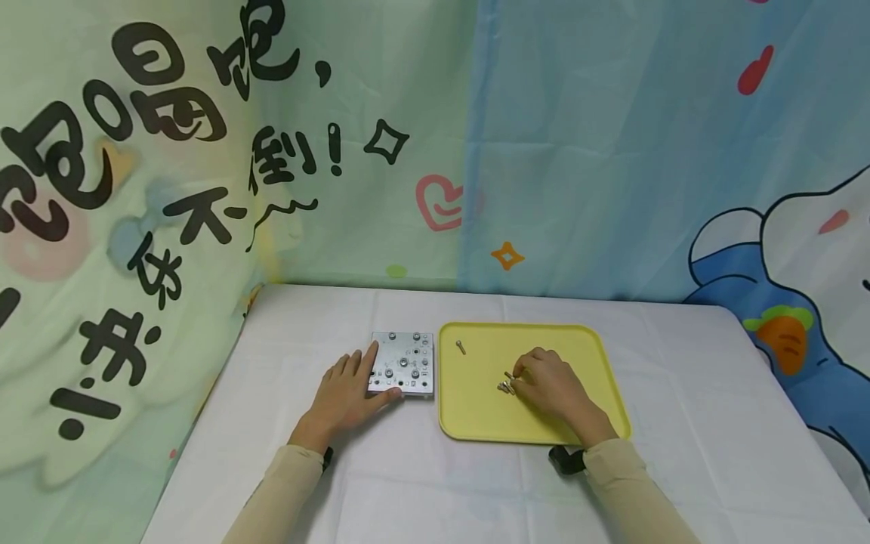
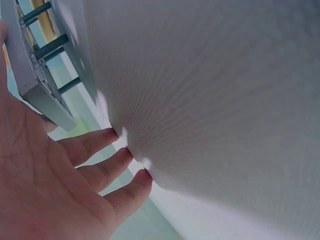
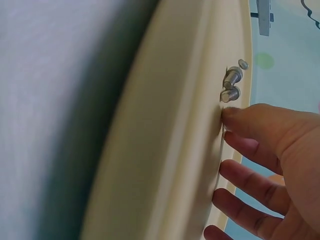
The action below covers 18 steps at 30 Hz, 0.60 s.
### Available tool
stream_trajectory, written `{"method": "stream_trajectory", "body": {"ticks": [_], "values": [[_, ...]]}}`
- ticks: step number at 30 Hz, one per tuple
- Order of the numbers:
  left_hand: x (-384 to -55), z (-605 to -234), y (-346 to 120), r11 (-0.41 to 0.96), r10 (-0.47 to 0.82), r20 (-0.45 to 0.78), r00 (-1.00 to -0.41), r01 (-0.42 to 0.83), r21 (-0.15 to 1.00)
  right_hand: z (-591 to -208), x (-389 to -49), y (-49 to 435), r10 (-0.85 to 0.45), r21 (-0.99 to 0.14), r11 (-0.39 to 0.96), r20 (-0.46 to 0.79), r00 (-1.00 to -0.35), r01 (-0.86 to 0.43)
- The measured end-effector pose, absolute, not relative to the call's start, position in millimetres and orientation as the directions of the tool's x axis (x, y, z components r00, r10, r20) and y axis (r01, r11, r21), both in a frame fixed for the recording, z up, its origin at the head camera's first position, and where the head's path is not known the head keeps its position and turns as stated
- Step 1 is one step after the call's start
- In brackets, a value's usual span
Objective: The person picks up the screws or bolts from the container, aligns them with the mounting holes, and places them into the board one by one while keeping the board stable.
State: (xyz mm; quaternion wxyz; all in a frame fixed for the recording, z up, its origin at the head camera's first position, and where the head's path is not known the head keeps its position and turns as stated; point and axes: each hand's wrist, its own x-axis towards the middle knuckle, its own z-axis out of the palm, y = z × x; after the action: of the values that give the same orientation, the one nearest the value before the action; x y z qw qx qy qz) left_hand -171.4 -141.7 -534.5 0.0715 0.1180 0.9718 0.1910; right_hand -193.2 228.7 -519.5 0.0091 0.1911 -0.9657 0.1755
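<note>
A silver metal plate [image 1: 403,364] with several screws standing in it lies left of the tray. My left hand [image 1: 348,393] rests at its left corner, index finger along the left side and thumb at the front edge. In the left wrist view, screw shafts [image 2: 52,48] project from the plate's underside, and the other fingertips [image 2: 137,187] touch the white cloth. My right hand [image 1: 553,385] reaches down into the yellow tray [image 1: 469,419], its fingertips right beside a few loose screws [image 1: 504,387]. In the right wrist view nothing shows between thumb and index finger, and screws [image 3: 231,94] lie just past the thumb.
Another single screw [image 1: 461,347] lies in the tray's far left corner. A white cloth [image 1: 435,491] covers the table. Printed curtains [image 1: 578,151] hang behind the table and along its left side.
</note>
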Motion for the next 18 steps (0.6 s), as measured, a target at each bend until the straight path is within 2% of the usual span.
{"method": "stream_trajectory", "body": {"ticks": [11, 18], "values": [[-171.1, -533.3, -142.1, 0.897, 0.261, -0.101, -0.960, 0.202, 0.392, -521.6, -195.2, 227.3, -0.360, -0.306, 0.875, 0.106, -0.927, -0.374], [-172.9, -533.9, -142.3, 0.897, 0.262, -0.097, -0.960, 0.205, 0.391, -521.6, -196.5, 223.3, -0.349, -0.334, 0.870, 0.101, -0.932, -0.362]]}}
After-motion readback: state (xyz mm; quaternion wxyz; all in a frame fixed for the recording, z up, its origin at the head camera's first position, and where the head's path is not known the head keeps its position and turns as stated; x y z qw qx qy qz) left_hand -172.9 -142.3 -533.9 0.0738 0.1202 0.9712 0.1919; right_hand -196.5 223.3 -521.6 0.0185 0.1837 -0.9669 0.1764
